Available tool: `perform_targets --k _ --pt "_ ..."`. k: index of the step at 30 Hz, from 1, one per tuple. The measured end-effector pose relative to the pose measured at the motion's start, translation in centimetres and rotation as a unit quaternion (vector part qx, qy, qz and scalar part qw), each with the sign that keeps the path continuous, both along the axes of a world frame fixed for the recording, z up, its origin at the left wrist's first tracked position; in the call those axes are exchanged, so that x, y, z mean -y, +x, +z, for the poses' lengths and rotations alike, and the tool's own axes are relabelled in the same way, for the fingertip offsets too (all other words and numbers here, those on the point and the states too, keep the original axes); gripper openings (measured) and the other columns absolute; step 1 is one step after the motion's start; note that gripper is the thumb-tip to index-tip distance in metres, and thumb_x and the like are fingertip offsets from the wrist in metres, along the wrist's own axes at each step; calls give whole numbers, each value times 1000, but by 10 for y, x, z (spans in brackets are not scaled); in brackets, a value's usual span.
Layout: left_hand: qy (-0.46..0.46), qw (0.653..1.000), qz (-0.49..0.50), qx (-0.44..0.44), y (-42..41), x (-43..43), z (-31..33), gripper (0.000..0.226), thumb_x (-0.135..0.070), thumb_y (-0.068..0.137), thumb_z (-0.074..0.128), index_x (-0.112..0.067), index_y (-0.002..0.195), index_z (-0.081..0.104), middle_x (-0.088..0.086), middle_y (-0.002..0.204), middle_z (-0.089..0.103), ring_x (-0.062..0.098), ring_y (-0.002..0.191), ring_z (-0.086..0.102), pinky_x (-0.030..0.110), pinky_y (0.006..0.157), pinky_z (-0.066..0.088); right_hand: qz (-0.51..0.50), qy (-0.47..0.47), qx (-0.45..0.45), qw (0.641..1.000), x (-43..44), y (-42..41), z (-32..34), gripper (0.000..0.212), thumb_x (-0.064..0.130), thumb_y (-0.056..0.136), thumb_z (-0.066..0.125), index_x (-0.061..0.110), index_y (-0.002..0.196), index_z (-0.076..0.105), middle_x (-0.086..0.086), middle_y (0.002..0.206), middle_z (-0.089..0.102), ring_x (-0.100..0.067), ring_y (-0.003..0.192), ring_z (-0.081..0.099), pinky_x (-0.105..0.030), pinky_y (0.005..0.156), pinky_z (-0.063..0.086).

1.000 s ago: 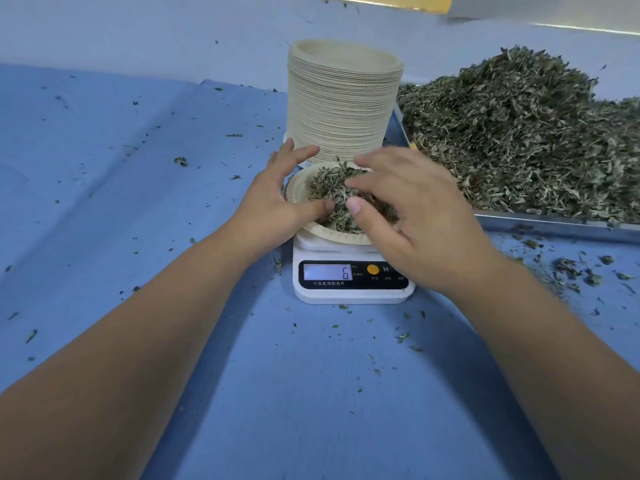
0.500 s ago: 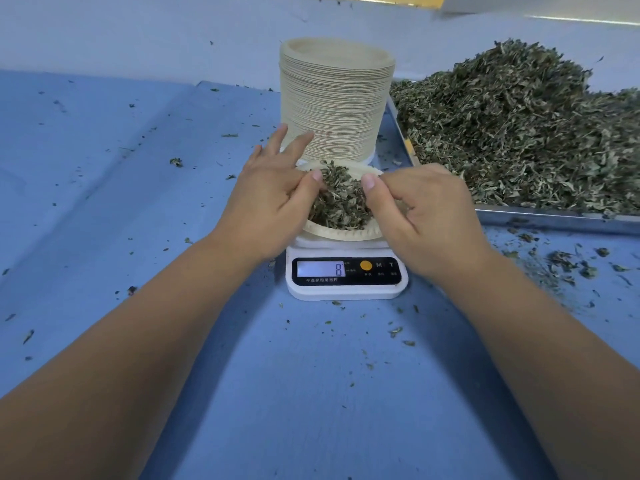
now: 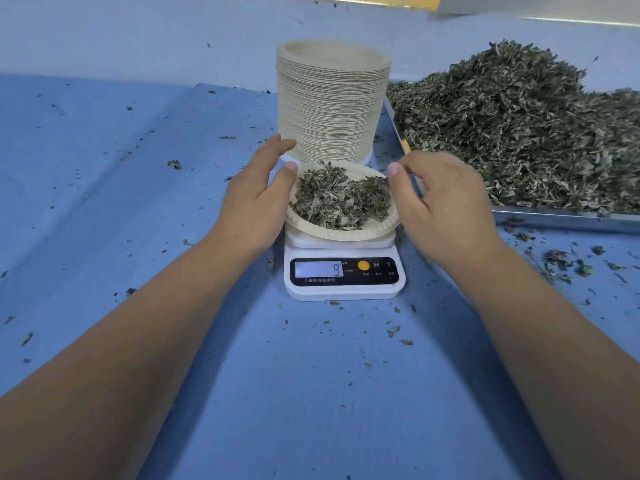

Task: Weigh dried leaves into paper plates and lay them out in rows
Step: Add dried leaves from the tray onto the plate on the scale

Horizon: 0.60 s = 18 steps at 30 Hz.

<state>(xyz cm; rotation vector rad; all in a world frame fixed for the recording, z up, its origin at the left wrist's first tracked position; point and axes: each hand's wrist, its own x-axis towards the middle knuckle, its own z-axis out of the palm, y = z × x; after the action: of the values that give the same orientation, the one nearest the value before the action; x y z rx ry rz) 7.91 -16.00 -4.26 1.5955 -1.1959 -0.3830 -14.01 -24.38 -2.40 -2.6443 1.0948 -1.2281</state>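
Note:
A paper plate [image 3: 346, 234] holding a spread layer of dried leaves [image 3: 339, 199] sits on a white digital scale [image 3: 346, 291], whose display reads 9. My left hand [image 3: 252, 202] lies against the plate's left side, fingers fairly straight and the thumb tip at the rim. On the plate's right side, my right hand [image 3: 446, 206] hovers with loosely curled fingers, its thumb near the rim, and I see nothing held in it.
A tall stack of paper plates [image 3: 332, 105] stands just behind the scale. A metal tray [image 3: 554, 219] heaped with dried leaves [image 3: 519, 133] fills the right. Leaf crumbs are scattered over the blue table cover [image 3: 104, 202].
Both hands have drawn apart from the middle of the leaves to the plate's two sides. The leaves now lie spread out, and the scale reading rose from 6 to 8 to 9.

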Motion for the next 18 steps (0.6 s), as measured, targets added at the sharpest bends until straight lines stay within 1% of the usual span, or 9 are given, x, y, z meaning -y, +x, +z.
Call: perform_targets --k 3,6,8,10,12,13,15,17,18 --pt "5 1000 2 -12 -1 0 0 39 -33 108 43 -42 145 50 -18 160 39 -2 145 30 17 110 20 -22 13 4 1000 5 -5 1 35 36 104 43 14 96 69 -1 86 67 -23 88 57 -36 79 43" --pt "6 999 -2 -45 -2 1 0 37 -36 108 43 -45 142 52 -18 157 41 1 144 33 21 109 22 -27 19 -7 999 8 -7 0 35 38 103 43 16 101 70 3 87 64 -23 91 57 -38 82 44" --pt "2 998 -7 -55 -3 2 0 36 -36 107 42 -47 140 53 -18 158 41 -2 141 33 21 108 22 -28 34 0 999 9 -8 1 30 38 101 48 19 105 70 7 88 61 -20 92 56 -34 81 41" --pt "-1 998 -5 -57 -3 3 -2 36 -37 107 41 -47 139 54 -18 158 41 -3 139 34 21 108 23 -18 66 13 998 9 -8 2 25 37 99 54 22 111 70 9 96 64 -16 101 57 -29 83 40" --pt "8 998 1 -62 -1 4 -4 36 -37 108 40 -46 141 53 -19 155 44 -1 138 36 23 109 25 -1 79 7 997 7 -5 2 24 38 98 57 26 114 69 16 96 61 -12 106 54 -26 85 37" --pt "14 998 3 -63 1 5 -5 37 -37 108 40 -45 141 52 -19 151 46 0 136 38 23 108 26 9 81 2 997 5 -3 1 25 40 98 57 27 115 69 23 93 56 -11 106 53 -27 86 36" --pt "24 997 10 -71 4 7 -7 37 -37 108 39 -43 142 52 -21 141 49 -1 128 41 21 102 29 22 90 -4 996 0 0 1 28 43 98 56 28 118 68 30 88 47 -9 104 51 -30 88 38" --pt "23 995 21 -95 8 8 -7 38 -37 107 39 -40 142 53 -27 131 50 -5 120 45 17 95 31 21 94 -15 995 -1 1 1 32 45 99 52 26 121 67 28 90 48 -12 106 51 -34 91 41" --pt "21 994 23 -106 9 9 -7 38 -37 107 39 -40 142 53 -32 124 51 -11 115 47 17 94 32 14 93 -25 995 0 0 1 35 45 101 50 24 124 65 22 92 52 -17 108 53 -38 93 43"
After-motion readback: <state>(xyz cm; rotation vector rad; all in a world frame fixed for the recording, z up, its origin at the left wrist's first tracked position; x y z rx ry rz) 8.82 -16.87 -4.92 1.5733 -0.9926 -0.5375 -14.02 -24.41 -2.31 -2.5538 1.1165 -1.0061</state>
